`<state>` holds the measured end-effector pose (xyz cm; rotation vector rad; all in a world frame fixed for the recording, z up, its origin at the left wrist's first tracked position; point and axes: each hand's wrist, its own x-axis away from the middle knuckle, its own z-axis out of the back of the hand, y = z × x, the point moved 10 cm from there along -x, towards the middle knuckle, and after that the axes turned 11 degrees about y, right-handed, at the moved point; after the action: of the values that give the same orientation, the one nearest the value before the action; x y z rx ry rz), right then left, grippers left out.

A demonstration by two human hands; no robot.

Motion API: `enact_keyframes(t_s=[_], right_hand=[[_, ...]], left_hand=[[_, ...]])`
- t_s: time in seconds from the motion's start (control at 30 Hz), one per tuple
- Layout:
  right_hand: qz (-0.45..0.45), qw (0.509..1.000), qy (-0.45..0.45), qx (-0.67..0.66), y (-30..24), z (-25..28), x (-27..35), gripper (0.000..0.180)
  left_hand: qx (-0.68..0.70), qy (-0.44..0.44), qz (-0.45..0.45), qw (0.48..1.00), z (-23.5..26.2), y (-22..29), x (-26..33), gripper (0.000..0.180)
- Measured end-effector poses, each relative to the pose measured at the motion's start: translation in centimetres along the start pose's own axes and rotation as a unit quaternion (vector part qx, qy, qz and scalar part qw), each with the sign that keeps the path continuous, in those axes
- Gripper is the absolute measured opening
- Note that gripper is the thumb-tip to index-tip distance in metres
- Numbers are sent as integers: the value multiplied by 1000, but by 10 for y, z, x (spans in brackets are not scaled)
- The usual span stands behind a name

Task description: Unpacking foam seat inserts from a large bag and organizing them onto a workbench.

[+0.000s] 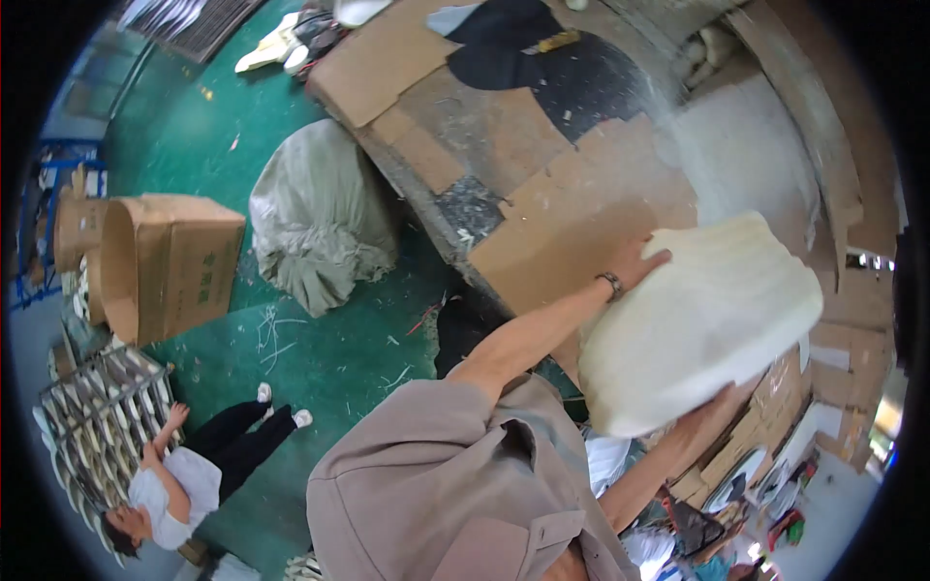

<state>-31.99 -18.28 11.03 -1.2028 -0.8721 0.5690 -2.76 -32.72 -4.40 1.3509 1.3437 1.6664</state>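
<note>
A large cream-coloured foam cushion (707,320) with rounded, uneven edges is held between my two hands over the right part of the cardboard-covered workbench (562,242). My left hand (636,265), with a dark bracelet at the wrist, grips its upper left edge. Its thumb lies on top of the foam and part of the fingers is hidden. Along the lower edge, my right hand (715,405) holds the cushion from underneath, most of its fingers being covered by the foam.
Black sheets (542,63) lie on the far bench. Left of it, a stuffed whitish sack (325,213) and an open cardboard carton (179,261) stand on the green floor (320,358). A person (174,484) is beside a rack (102,416) of pale curved pieces. Cardboard pieces (765,416) lie at right.
</note>
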Motion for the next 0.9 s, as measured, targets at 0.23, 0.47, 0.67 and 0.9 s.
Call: enact_keyframes(t_s=[0.23, 0.47, 0.67, 0.9], right_hand=[[-153, 986, 14, -67, 121, -7, -65, 86], [-147, 983, -49, -95, 118, 16, -75, 83], [-116, 985, 0, -124, 101, 28, -84, 70], [-236, 938, -14, -253, 128, 52, -79, 60]], left_hand=[[-82, 51, 42, 994, 37, -66, -23, 71], [0, 88, 63, 994, 28, -74, 5, 60], [201, 64, 128, 969, 10, -64, 16, 34], [120, 16, 127, 985, -13, -28, 14, 29]])
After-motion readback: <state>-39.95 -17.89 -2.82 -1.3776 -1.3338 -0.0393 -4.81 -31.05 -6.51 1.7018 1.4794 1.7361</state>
